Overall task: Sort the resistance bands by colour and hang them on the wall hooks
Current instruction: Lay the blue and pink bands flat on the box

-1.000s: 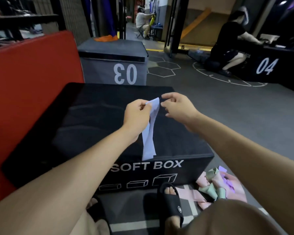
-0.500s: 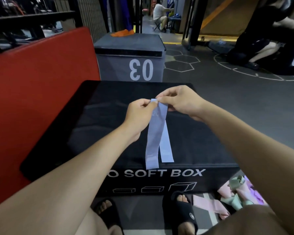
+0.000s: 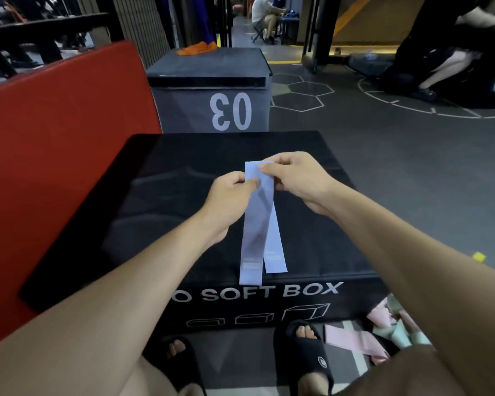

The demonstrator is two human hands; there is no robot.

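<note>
A light blue resistance band lies stretched flat along the top of the black soft box, its near end reaching the box's front edge. My left hand pinches its left edge near the far end. My right hand pinches the far end from the right. A heap of pink and pale green bands lies on the floor by my right foot, partly hidden behind my right arm. No wall hooks are in view.
A red padded block stands left of the black box. A grey box marked 03 with an orange cloth on it stands beyond. People sit farther back and at the right. My feet in black slides are below the box.
The blue band hung from my left hand above the box; both hands have laid it out flat on the box top and now hold its far end.
</note>
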